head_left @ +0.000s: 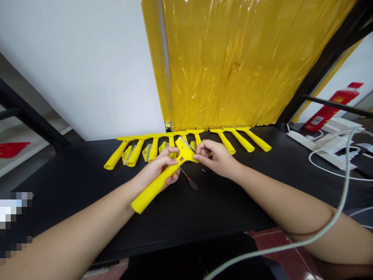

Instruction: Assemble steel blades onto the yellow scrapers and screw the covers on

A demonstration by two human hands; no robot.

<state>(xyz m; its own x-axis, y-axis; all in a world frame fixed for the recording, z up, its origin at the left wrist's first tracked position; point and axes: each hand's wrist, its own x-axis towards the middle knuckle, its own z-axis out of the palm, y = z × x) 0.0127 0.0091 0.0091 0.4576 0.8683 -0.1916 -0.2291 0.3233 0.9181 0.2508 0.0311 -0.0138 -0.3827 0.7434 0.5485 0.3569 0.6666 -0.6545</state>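
A yellow scraper [155,185] with a long round handle is tilted above the black table, its wide head pointing away from me. My left hand [160,167] is wrapped round the handle just below the head. At the head's right end, the fingertips of my right hand [215,157] are pinched together against it; whether a small part is between them I cannot make out. A thin metal blade [187,143] shows along the head's far edge. Under my hands lie a screwdriver [192,184] with a dark handle and a small screw-like piece [203,170].
Several yellow scraper handles [115,156] lie in a row at the table's [221,206] back, some beside yellow plates with metal blades [147,152]. A red bottle [332,107] and white power strips stand right. A pale cable [344,194] loops across my right arm.
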